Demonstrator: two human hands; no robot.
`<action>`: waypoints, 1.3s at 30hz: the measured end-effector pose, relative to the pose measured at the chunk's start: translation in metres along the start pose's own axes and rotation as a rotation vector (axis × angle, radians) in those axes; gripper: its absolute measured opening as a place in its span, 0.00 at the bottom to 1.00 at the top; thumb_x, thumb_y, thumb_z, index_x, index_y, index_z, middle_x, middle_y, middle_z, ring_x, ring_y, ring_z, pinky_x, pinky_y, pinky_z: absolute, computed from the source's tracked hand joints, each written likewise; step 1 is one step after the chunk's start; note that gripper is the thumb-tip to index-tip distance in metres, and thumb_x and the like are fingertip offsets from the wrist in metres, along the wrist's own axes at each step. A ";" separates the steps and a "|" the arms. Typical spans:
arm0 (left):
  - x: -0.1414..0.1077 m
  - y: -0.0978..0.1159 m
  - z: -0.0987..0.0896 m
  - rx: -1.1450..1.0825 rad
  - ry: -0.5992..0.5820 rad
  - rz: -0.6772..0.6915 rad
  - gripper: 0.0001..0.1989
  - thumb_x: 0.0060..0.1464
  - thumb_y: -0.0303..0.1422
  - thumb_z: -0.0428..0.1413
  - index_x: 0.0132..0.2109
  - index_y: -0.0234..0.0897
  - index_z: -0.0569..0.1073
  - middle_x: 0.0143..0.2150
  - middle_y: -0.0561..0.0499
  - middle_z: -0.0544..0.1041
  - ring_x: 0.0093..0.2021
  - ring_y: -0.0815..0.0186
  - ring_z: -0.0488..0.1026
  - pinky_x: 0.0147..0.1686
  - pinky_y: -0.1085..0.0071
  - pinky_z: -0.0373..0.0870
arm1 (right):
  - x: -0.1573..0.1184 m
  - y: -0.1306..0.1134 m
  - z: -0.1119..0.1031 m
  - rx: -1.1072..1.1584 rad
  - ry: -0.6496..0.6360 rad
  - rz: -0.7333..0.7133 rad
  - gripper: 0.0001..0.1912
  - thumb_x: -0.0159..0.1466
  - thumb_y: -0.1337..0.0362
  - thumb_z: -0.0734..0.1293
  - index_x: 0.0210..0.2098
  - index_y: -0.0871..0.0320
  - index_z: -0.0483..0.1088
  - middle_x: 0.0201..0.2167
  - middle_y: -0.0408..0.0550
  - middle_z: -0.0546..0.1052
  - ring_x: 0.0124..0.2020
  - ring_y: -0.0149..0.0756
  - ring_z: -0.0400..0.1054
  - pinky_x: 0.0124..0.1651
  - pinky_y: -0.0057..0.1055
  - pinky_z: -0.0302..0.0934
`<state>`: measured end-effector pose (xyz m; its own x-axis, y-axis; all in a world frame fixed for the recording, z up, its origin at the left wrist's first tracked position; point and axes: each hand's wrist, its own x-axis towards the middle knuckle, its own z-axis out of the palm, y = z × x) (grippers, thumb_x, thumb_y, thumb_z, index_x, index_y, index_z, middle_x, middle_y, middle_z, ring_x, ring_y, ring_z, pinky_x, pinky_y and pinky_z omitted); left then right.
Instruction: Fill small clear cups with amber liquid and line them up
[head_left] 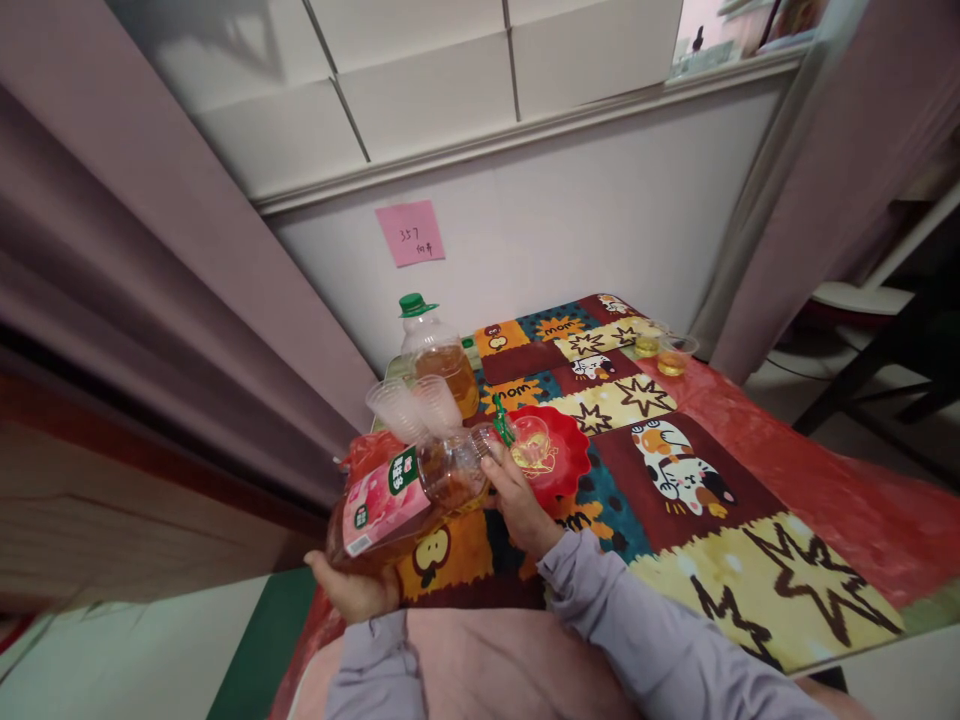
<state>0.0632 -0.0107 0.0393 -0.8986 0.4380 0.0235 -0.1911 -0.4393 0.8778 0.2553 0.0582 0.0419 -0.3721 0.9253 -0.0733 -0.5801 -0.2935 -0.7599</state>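
A large clear plastic juice bottle [442, 470] with a pink label lies tilted over the table, its neck toward a red scalloped bowl [577, 455]. My left hand [360, 590] cups its base from below, thumb out to the side. At the neck, my right hand [521, 505] wraps its fingers around the bottle. A green strip [501, 420] shows by the mouth. Inside the bowl is a clear cup [536, 450] with a little yellowish liquid; the bottle's mouth is close to it, and I cannot tell if liquid is flowing.
Behind the bottle stand stacked clear plastic cups [412, 408] and a second jug [442, 365] with a green cap. Two cups of yellow liquid [671, 362] sit at the far right. A patterned mat [622, 545] covers the table; a curtain [247, 230] hangs at left.
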 end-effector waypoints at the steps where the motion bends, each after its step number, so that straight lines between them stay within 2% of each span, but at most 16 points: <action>1: 0.000 0.000 0.000 0.002 -0.006 0.008 0.39 0.60 0.72 0.54 0.53 0.45 0.86 0.64 0.43 0.86 0.76 0.37 0.71 0.77 0.40 0.65 | 0.000 0.001 0.000 0.000 0.005 0.003 0.38 0.67 0.37 0.76 0.70 0.45 0.74 0.72 0.51 0.78 0.71 0.59 0.76 0.63 0.58 0.79; 5: -0.001 -0.001 0.001 0.005 -0.027 0.042 0.40 0.59 0.73 0.55 0.53 0.44 0.85 0.63 0.42 0.86 0.75 0.37 0.72 0.76 0.41 0.67 | 0.000 0.001 -0.001 0.009 0.005 -0.007 0.40 0.67 0.38 0.76 0.73 0.45 0.72 0.73 0.53 0.78 0.71 0.60 0.75 0.63 0.59 0.79; 8: -0.004 -0.001 0.002 0.007 -0.042 0.074 0.42 0.58 0.75 0.54 0.53 0.44 0.86 0.62 0.42 0.86 0.74 0.38 0.74 0.75 0.42 0.69 | -0.001 -0.002 0.000 0.007 -0.017 -0.011 0.39 0.68 0.39 0.75 0.73 0.44 0.71 0.74 0.51 0.76 0.70 0.58 0.76 0.58 0.56 0.82; 11: -0.006 -0.001 0.003 0.014 -0.071 0.107 0.44 0.60 0.76 0.52 0.55 0.43 0.86 0.63 0.41 0.86 0.73 0.39 0.75 0.73 0.43 0.71 | -0.002 -0.004 0.000 -0.004 -0.028 -0.019 0.37 0.69 0.39 0.74 0.72 0.44 0.71 0.74 0.50 0.77 0.69 0.57 0.77 0.57 0.52 0.83; 17: -0.007 -0.002 0.001 0.019 -0.095 0.075 0.46 0.57 0.79 0.52 0.57 0.45 0.86 0.65 0.42 0.86 0.74 0.40 0.75 0.74 0.44 0.71 | -0.001 -0.001 -0.001 0.013 -0.027 -0.006 0.40 0.69 0.37 0.74 0.74 0.45 0.68 0.73 0.51 0.78 0.65 0.55 0.80 0.54 0.52 0.84; 20: -0.005 -0.002 0.001 0.027 -0.141 0.107 0.48 0.57 0.79 0.52 0.57 0.44 0.86 0.64 0.40 0.86 0.73 0.40 0.76 0.74 0.45 0.71 | -0.001 -0.001 -0.001 0.022 -0.006 -0.001 0.39 0.67 0.37 0.76 0.71 0.45 0.71 0.69 0.50 0.81 0.63 0.54 0.81 0.54 0.51 0.84; 26: -0.003 -0.004 0.002 0.015 -0.087 0.113 0.46 0.57 0.78 0.53 0.55 0.43 0.86 0.62 0.40 0.86 0.71 0.39 0.77 0.70 0.44 0.74 | -0.002 -0.004 0.000 0.023 0.006 -0.017 0.37 0.67 0.38 0.76 0.69 0.46 0.73 0.70 0.49 0.80 0.65 0.55 0.79 0.53 0.49 0.84; 30: -0.003 -0.004 0.000 0.005 -0.106 0.120 0.46 0.58 0.78 0.53 0.55 0.42 0.85 0.63 0.40 0.86 0.71 0.38 0.77 0.71 0.44 0.74 | -0.001 -0.004 -0.001 -0.009 0.013 -0.017 0.34 0.67 0.39 0.75 0.67 0.46 0.75 0.67 0.50 0.81 0.64 0.55 0.79 0.49 0.47 0.84; 36: -0.005 -0.004 0.000 -0.015 -0.130 0.141 0.46 0.60 0.78 0.51 0.58 0.44 0.86 0.63 0.43 0.86 0.71 0.41 0.77 0.73 0.42 0.71 | -0.001 -0.005 0.000 -0.022 -0.002 -0.022 0.37 0.69 0.38 0.73 0.72 0.44 0.72 0.70 0.50 0.80 0.64 0.56 0.79 0.53 0.53 0.84; 39: -0.007 -0.003 0.002 -0.015 -0.139 0.150 0.47 0.59 0.77 0.53 0.59 0.42 0.85 0.64 0.41 0.85 0.72 0.40 0.77 0.73 0.43 0.72 | -0.003 -0.008 0.000 -0.042 0.006 -0.007 0.36 0.70 0.39 0.72 0.72 0.43 0.72 0.70 0.50 0.80 0.65 0.57 0.79 0.54 0.55 0.84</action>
<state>0.0703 -0.0111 0.0371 -0.8547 0.4703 0.2198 -0.0662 -0.5187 0.8524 0.2614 0.0579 0.0479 -0.3638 0.9287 -0.0721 -0.5512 -0.2771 -0.7870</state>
